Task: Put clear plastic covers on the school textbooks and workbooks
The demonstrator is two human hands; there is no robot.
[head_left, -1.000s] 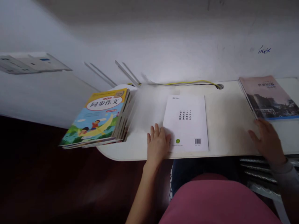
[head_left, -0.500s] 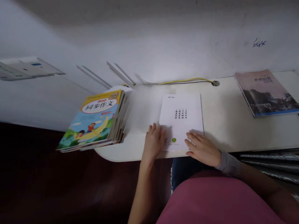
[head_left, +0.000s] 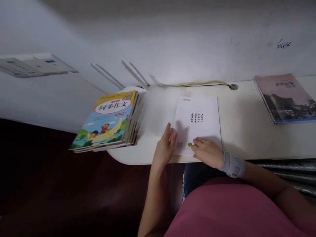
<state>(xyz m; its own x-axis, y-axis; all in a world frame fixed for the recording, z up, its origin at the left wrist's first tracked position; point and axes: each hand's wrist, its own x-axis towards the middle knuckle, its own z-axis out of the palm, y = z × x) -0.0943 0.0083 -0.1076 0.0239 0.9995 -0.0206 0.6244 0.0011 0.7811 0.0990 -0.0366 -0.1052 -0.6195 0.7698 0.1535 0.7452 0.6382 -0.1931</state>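
Note:
A white booklet [head_left: 197, 108] with black printed characters and a green dot lies flat near the desk's front edge. To its left spreads a clear plastic sheet [head_left: 158, 112]; whether it joins the booklet I cannot tell. My left hand [head_left: 165, 146] is open at the booklet's lower left edge, raised on its side with its fingers pointing away from me. On the lower right part of the cover rests my right hand [head_left: 208, 152], its fingers stretched out and slightly bent, gripping nothing. A grey band [head_left: 233, 164] circles the right wrist.
At the desk's left end stands a stack of books [head_left: 106, 118], its top one yellow and blue. A pinkish book pile [head_left: 283, 97] lies at the right. Yellow and black cables [head_left: 204, 82] run along the wall into a desk hole [head_left: 234, 87]. A wall socket [head_left: 37, 65] is at upper left.
My left hand has lifted and turned onto its side at the booklet's edge. The right hand has slid left across the lower cover. The whole view has shifted slightly.

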